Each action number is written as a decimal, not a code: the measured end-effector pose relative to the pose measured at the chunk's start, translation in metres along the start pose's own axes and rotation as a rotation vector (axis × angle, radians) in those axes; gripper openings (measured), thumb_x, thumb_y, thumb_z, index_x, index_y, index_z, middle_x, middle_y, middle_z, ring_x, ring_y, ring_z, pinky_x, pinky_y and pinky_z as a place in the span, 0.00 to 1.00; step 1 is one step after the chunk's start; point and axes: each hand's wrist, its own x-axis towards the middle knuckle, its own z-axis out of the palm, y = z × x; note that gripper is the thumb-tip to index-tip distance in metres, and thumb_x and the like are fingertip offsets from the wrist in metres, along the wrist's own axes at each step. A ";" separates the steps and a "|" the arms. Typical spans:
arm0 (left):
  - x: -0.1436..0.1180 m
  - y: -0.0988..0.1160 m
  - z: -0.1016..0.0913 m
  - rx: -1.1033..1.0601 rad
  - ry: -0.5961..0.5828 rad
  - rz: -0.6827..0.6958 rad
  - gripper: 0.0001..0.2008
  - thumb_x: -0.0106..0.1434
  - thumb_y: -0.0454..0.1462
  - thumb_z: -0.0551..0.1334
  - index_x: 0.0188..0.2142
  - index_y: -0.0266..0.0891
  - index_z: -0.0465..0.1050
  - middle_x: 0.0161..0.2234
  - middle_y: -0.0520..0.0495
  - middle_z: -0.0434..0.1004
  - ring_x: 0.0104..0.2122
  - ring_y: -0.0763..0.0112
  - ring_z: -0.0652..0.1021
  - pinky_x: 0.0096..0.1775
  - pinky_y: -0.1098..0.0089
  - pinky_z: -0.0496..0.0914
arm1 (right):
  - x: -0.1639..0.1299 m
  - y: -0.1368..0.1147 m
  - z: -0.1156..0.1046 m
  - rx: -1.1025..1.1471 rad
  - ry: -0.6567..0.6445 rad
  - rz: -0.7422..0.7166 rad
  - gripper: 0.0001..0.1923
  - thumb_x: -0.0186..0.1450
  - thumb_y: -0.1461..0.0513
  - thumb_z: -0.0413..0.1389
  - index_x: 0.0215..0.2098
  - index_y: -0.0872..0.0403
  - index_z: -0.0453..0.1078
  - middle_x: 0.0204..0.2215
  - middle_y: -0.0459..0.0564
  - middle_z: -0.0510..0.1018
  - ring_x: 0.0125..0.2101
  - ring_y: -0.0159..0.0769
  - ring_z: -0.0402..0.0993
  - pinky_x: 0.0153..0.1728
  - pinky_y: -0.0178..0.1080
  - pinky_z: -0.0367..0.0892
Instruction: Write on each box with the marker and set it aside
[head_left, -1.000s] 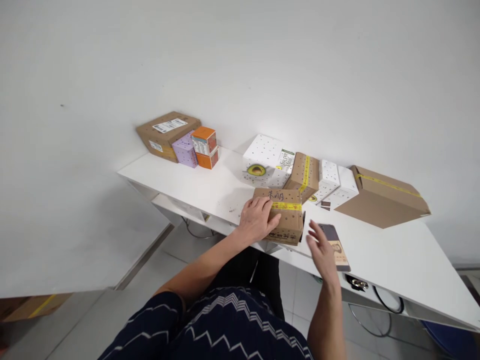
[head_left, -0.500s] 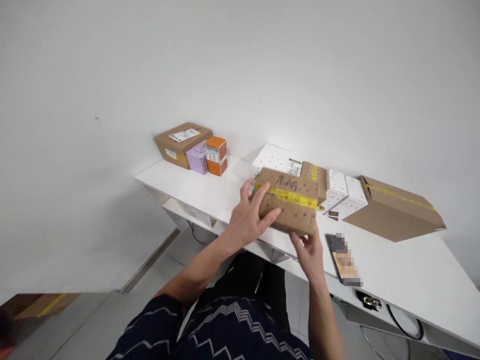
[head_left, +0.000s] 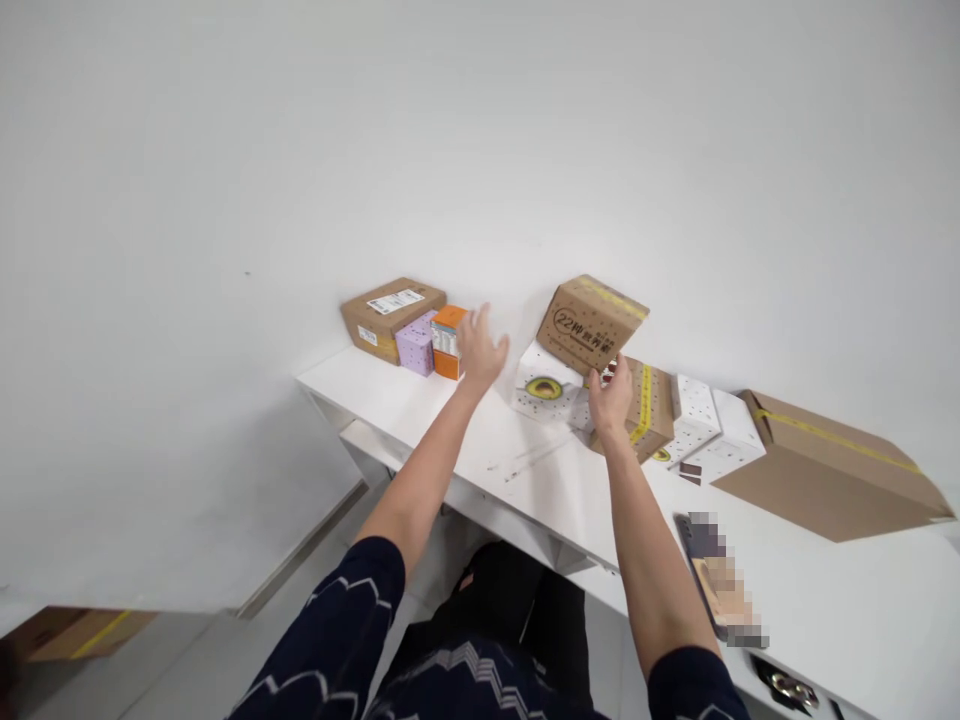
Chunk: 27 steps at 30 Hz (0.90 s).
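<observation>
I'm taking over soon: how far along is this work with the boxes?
Done, it seems: three small boxes sit grouped at the table's far left end. In hand: the right hand holds a taped brown box tilted above the avocado box; the left hand is open. Left: several boxes lie on the right.

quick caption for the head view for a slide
Right hand lifts a tilted brown box above the white table; left hand hovers open beside it.

A parcel-sorting office: taped cartons [head_left: 832,470] line a white desk [head_left: 570,490]
</observation>
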 end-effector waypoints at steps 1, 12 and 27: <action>0.006 -0.014 -0.003 0.042 0.047 -0.121 0.33 0.61 0.42 0.59 0.63 0.38 0.52 0.62 0.33 0.54 0.63 0.50 0.56 0.60 0.51 0.53 | -0.002 0.000 0.002 0.010 0.009 0.029 0.31 0.62 0.57 0.49 0.62 0.59 0.54 0.49 0.62 0.68 0.42 0.43 0.69 0.48 0.51 0.64; 0.028 -0.102 0.001 -0.070 0.101 -0.196 0.28 0.54 0.37 0.65 0.55 0.41 0.66 0.55 0.37 0.62 0.57 0.52 0.65 0.58 0.55 0.58 | -0.128 0.015 -0.025 0.241 -0.049 0.063 0.22 0.64 0.54 0.51 0.53 0.55 0.66 0.41 0.55 0.75 0.28 0.32 0.70 0.35 0.41 0.70; -0.215 0.009 0.000 -1.236 -0.691 -0.615 0.25 0.52 0.46 0.67 0.48 0.41 0.66 0.41 0.46 0.76 0.37 0.64 0.79 0.39 0.62 0.74 | -0.221 0.026 -0.058 0.555 -0.025 0.565 0.24 0.65 0.46 0.48 0.45 0.56 0.70 0.34 0.51 0.75 0.28 0.33 0.71 0.31 0.39 0.68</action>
